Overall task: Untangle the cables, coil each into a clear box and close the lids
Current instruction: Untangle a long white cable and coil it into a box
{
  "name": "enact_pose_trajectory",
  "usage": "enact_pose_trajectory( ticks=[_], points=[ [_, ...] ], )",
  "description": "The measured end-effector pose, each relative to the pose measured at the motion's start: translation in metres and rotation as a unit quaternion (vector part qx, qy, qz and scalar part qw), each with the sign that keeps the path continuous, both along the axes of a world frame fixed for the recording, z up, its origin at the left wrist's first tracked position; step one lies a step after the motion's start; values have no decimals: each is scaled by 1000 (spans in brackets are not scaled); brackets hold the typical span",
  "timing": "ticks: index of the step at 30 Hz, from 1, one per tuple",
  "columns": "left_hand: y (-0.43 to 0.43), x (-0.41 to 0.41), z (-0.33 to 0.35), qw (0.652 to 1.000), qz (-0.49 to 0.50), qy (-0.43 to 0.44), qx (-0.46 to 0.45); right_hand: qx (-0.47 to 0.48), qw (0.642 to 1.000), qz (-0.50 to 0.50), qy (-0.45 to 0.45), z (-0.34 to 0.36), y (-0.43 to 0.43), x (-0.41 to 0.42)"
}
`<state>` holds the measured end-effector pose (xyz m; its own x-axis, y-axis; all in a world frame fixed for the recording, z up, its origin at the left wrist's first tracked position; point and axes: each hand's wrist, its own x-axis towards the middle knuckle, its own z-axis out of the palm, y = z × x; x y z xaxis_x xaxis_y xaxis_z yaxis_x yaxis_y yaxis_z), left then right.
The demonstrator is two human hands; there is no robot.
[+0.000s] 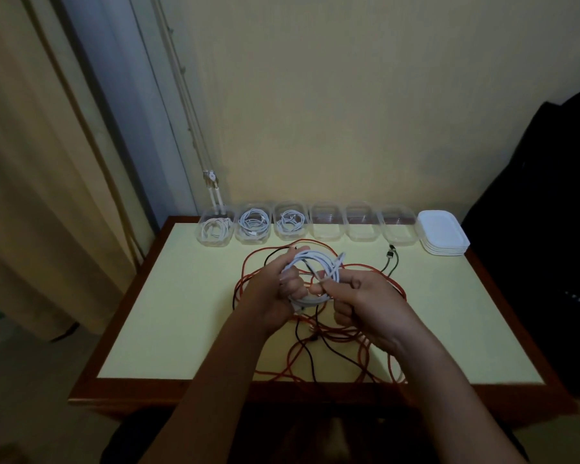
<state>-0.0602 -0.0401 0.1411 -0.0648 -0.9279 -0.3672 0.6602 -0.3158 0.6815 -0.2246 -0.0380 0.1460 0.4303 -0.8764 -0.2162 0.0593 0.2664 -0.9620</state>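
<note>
At the centre of the frame, above a pale yellow surface [181,313], a person winds a white cable [318,259] into a coil. The left hand [278,293] is clenched through the loops, and the right hand [362,303] pinches the coil's lower strand, though the dim light leaves it unclear whether that is the free end. A tangle of orange and black cables [315,339] lies beneath, towards the lower centre. To finish the step well, the loops should be kept even and small enough for the nearest empty clear box [327,224]. It would also help to tuck the plug inside and lift the coil clear of the orange strands first. Three filled boxes [253,224] stand to the upper left, and stacked white lids [444,234] sit at the row's right end. No brand, label or writing is legible.
</note>
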Motion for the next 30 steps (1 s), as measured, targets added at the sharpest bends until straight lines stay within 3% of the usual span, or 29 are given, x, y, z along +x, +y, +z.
enact_pose_trajectory(
  ticks=[4, 9, 20, 26, 30],
  points=[
    [-3, 7, 5, 999, 39, 15, -6, -103, 989, 25, 104, 4, -3, -13],
    [-6, 14, 7, 997, 59, 41, -11, -225, 946, 50, 226, 11, -5, -29],
    [-11, 47, 23, 990, 100, 99, 23, -287, 909, -6, 301, 1, -15, -95],
    [-10, 37, 26, 998, 54, -14, -31, -288, 912, -51, 287, 1, -13, -102],
    [-12, 29, 20, 995, 45, -74, -56, -333, 872, -35, 357, -17, -10, -90]
  ],
)
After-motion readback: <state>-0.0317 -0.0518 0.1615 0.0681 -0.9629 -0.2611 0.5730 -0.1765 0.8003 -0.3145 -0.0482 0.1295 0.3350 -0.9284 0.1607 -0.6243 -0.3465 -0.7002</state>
